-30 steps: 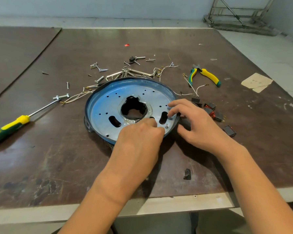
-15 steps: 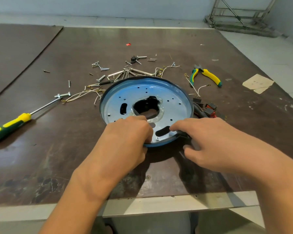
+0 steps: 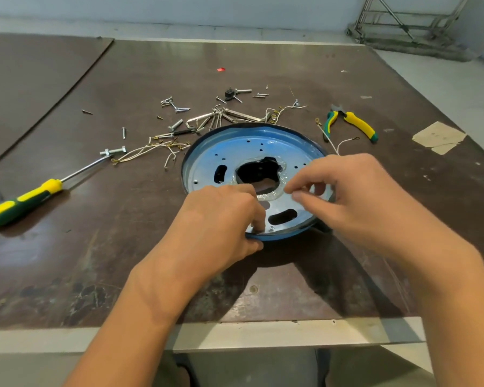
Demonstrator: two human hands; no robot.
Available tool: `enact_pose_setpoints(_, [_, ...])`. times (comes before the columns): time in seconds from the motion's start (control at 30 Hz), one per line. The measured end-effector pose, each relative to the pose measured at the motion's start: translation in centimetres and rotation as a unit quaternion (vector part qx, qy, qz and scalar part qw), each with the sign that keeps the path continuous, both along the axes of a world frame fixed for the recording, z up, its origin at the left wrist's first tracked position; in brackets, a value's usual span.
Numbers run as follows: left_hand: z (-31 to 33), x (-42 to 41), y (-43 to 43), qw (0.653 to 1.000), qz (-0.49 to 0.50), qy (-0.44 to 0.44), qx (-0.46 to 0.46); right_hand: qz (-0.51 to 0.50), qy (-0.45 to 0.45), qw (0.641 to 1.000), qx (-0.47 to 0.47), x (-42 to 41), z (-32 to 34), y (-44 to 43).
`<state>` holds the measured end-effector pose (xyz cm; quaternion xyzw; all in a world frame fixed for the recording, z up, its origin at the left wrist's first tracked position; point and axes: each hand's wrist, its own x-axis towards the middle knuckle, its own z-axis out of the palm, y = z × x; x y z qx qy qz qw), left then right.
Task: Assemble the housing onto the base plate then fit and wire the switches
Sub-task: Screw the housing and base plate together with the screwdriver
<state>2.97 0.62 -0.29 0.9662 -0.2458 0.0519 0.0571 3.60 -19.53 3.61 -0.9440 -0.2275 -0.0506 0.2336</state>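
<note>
The round blue-tinted metal base plate (image 3: 235, 152) lies face up near the front edge of the dark brown table (image 3: 95, 247). Its near oblong slot (image 3: 282, 216) runs roughly left to right. The left hand (image 3: 221, 219) grips the near rim. The right hand (image 3: 347, 191) curls over the plate's right side, thumb meeting forefinger; whether it pinches anything I cannot tell. A yellow-green screwdriver (image 3: 23, 202) lies well to the left.
</note>
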Motion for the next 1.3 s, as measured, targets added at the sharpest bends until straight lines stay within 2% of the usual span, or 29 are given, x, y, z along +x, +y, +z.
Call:
enact_pose_setpoints(0.1, [-0.1, 0.0, 0.1, 1.0, -0.004, -0.001, 0.005, 0.027, 0.042, 0.999, -0.02, 0.8, -1.5, 1.3])
enact_pose_setpoints(0.3, [-0.3, -0.1, 0.3, 1.0, -0.023, -0.017, 0.005, 0.03, 0.162, 0.986, 0.004, 2.0, -2.4, 1.7])
enact_pose_setpoints(0.6, [-1.2, -0.2, 0.5, 0.998, -0.036, -0.052, -0.008, 0.035, 0.239, 0.97, -0.04, 2.9, -1.9, 2.2])
enact_pose_setpoints(0.9, [-1.9, -0.2, 0.7, 0.996, -0.049, -0.067, -0.016, 0.033, 0.226, 0.971, -0.068, 3.3, -2.0, 2.3])
enact_pose_setpoints(1.07, [-2.4, -0.5, 0.5, 0.995, -0.058, -0.076, -0.016, 0.053, 0.252, 0.964, -0.06, 3.2, -1.6, 2.2])
enact_pose_setpoints(1.3, [-2.5, -0.5, 0.4, 0.995, -0.056, -0.086, -0.003, 0.031, 0.209, 0.975, -0.068, 3.4, -2.0, 2.2])
